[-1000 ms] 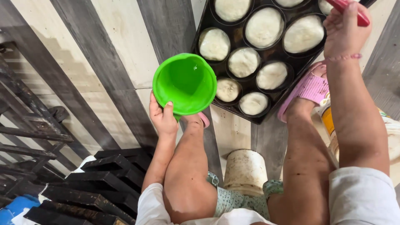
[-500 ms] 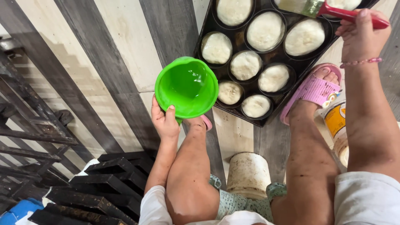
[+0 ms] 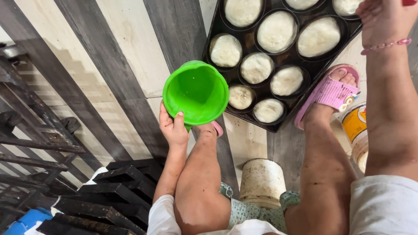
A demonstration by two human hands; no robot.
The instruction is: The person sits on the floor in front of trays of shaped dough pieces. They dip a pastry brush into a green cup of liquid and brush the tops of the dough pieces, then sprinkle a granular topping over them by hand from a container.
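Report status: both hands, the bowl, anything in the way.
Left hand grips green bowl. Right hand raised over tray, contents cut off. Nothing between them.

The floor [image 3: 130,56] is laid in wide pale and dark grey diagonal stripes. At one o'clock a dark baking tray [image 3: 217,26] lies on it, its round cups filled with pale dough. At three o'clock a pink sandal [image 3: 328,93] stands just beside the tray's corner, with a yellow tub [image 3: 355,124] beside it. At six o'clock sits a stained white bucket [image 3: 261,180]. At eight o'clock black trays [image 3: 109,191] are stacked.
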